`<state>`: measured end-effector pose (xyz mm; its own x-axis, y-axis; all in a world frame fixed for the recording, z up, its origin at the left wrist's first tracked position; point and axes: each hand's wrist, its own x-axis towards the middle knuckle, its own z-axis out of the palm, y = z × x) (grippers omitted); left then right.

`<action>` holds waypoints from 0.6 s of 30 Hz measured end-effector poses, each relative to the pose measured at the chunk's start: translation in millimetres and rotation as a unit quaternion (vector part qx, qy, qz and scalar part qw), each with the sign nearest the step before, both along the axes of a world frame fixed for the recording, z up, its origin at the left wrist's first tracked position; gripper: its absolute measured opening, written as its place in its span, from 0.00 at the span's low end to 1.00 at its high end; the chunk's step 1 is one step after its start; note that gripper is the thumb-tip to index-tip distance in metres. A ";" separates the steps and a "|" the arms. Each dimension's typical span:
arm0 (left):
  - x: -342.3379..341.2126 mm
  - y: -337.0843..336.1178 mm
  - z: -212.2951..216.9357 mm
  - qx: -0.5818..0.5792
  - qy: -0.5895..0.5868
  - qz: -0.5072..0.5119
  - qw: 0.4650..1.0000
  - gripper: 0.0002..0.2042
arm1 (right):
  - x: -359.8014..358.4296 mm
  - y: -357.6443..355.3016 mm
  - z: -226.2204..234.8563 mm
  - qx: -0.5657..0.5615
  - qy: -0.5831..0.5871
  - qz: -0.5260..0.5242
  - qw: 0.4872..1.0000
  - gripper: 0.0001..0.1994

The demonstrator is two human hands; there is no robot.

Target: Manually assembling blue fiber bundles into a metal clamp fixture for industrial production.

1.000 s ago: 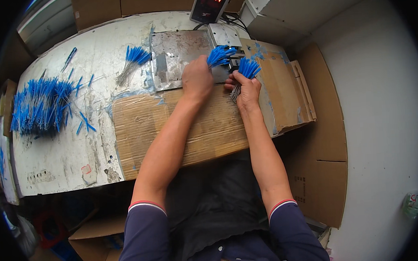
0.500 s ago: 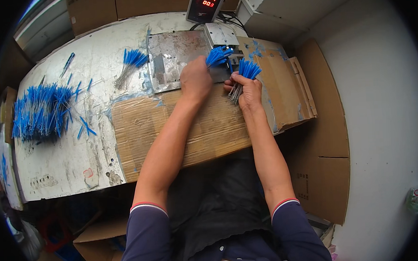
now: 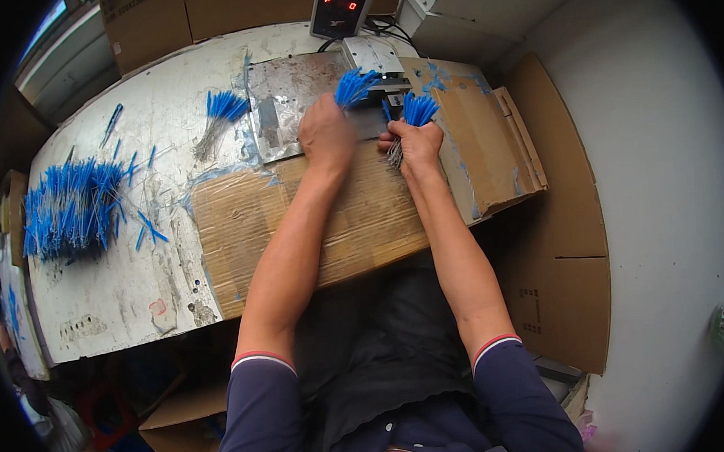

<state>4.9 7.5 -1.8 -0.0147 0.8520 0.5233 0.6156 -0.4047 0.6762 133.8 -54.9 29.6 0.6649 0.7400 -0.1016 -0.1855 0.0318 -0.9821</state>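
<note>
My left hand [image 3: 326, 139] is closed around a bunch of thin wires whose blue ends [image 3: 356, 87] fan out above the fingers, just left of a small bench machine [image 3: 372, 55]. Its fingertips are hidden behind the hand. In my right hand [image 3: 422, 147] is a second bunch of blue-ended wires [image 3: 418, 108], held upright with the silvery stems hanging below the fist. A single blue piece [image 3: 386, 110] stands near the right thumb, in front of the machine; whether the fingers grip it I cannot tell. Beneath the hands lie a worn metal plate [image 3: 297, 86] and flattened cardboard [image 3: 313, 220].
A smaller bunch of blue-ended wires [image 3: 226, 108] lies left of the plate. At the far left is a large pile of them [image 3: 74, 208], with loose ones beside it and a pen [image 3: 112, 123]. A red-digit display box [image 3: 340, 8] stands behind the machine; a cardboard box [image 3: 484, 138] sits right.
The view has shifted slightly, so most things appear further left. The display's red digits have changed. Both hands still hold their bunches near the machine.
</note>
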 end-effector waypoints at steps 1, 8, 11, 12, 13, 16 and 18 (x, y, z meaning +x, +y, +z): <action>0.9 -1.1 2.9 0.000 -0.001 -0.003 1.000 0.06 | 0.9 2.5 -0.3 0.000 -0.001 -0.003 1.000 0.05; -1.1 2.5 1.8 0.044 -0.036 -0.011 0.998 0.07 | -2.2 13.1 1.9 -0.037 0.021 -0.028 0.999 0.06; -0.6 2.3 0.9 0.055 -0.038 -0.021 0.998 0.07 | 0.1 9.6 1.4 -0.020 0.069 -0.011 0.997 0.05; -0.7 2.2 1.1 0.054 -0.038 -0.024 0.998 0.08 | 2.1 8.2 1.1 -0.006 0.109 0.003 0.994 0.04; -0.8 1.1 1.1 0.054 -0.038 -0.024 0.998 0.08 | 4.0 6.4 0.9 -0.006 0.109 0.003 0.994 0.04; 0.2 -2.6 4.7 0.031 -0.019 -0.060 0.998 0.09 | 11.3 -1.2 2.1 0.003 0.130 0.023 0.991 0.04; -1.2 -2.8 2.9 0.019 -0.001 -0.087 0.996 0.09 | 11.0 -6.0 2.1 0.032 0.130 0.057 0.989 0.04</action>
<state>3.7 4.7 1.1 0.1299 0.8216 0.5551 0.5324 -0.5301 0.6600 144.8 -60.9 31.7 0.5346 0.8187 -0.2095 -0.4383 0.0566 -0.8970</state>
